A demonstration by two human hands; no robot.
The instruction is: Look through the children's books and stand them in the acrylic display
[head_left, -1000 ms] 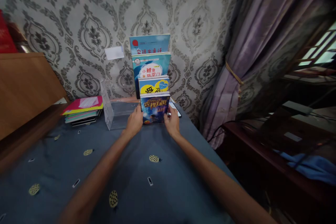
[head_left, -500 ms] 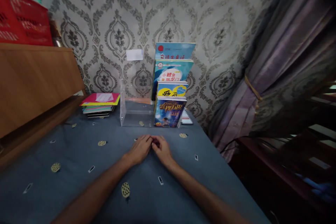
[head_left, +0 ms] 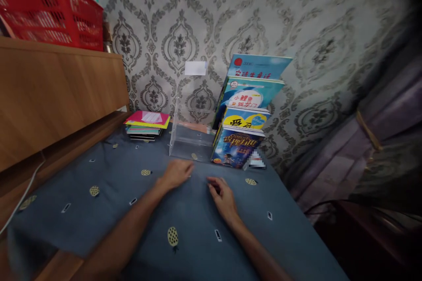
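Note:
My left hand (head_left: 178,174) is just above the blue patterned cloth, in front of a clear acrylic stand (head_left: 189,142). Its fingers point right, loosely bent and a little blurred; I see nothing in them. To its right, apart from it, my right hand (head_left: 223,196) rests low over the cloth, loosely curved and open, with thumb and fingers apart and nothing held. Several children's books stand in stepped rows on the stand's right side: a dark blue book (head_left: 236,147) in front, then a yellow-and-blue book (head_left: 247,117), a teal book (head_left: 263,90) and a light blue book (head_left: 260,63).
A stack of books or booklets (head_left: 147,125) with a pink one on top lies left of the stand. A white label (head_left: 195,68) shows above the stand's left side. A wooden cabinet (head_left: 62,96) bearing a red basket (head_left: 72,17) is at left, a curtain (head_left: 346,158) at right.
My hands, touching each other before, have come apart, the left going left and the right going right. The view has turned left, so the stand and books appear farther right.

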